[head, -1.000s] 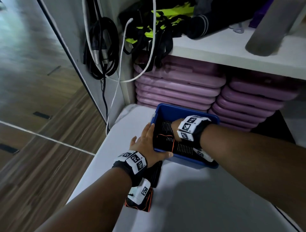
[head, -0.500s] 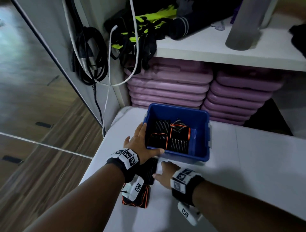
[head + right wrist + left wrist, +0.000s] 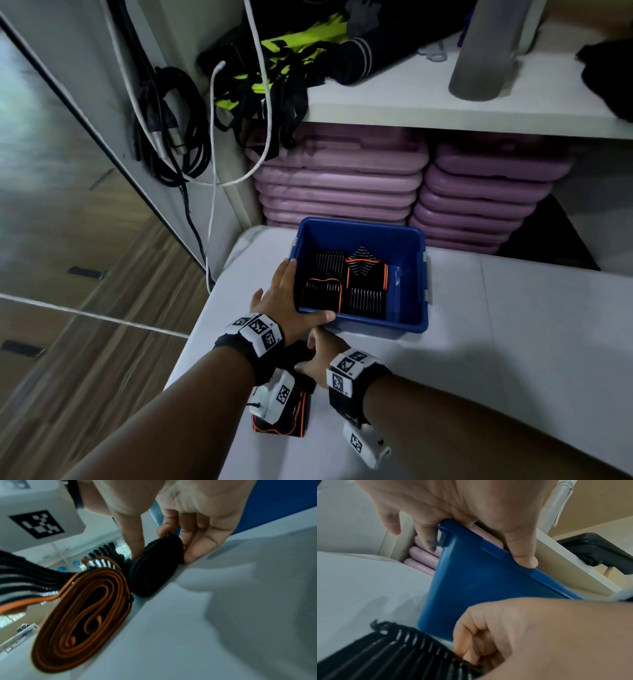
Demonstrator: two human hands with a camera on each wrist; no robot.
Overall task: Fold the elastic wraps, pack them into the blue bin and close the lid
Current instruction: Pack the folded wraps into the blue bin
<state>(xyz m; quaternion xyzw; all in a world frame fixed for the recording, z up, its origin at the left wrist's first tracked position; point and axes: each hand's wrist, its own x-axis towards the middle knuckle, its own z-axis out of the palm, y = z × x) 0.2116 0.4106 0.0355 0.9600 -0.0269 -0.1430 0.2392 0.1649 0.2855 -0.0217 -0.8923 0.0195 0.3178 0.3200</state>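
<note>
The blue bin point(image 3: 359, 323) stands open on the white table, with several folded black wraps point(image 3: 346, 284), some orange-edged, lying in it. My left hand point(image 3: 287, 301) holds its near-left corner, thumb hooked over the front rim point(image 3: 522, 558) and fingers along the left wall. Just below that wrist my right hand point(image 3: 320, 359) pinches a rolled black wrap point(image 3: 154, 566) that rests on the table. Next to it lies a rolled orange-edged wrap point(image 3: 82, 615), partly hidden in the head view point(image 3: 284, 421) by the left wrist camera.
Stacked pink boards point(image 3: 342, 185) fill the space right behind the bin, under a white shelf point(image 3: 445, 106) with straps and a grey cylinder. Cables point(image 3: 171, 120) hang at the left. The table's point(image 3: 513, 342) left edge drops to a wood floor point(image 3: 85, 274).
My right hand came out of the bin, moved back to the near side of the table and took hold of the rolled black wrap. The left hand stayed on the bin's corner.
</note>
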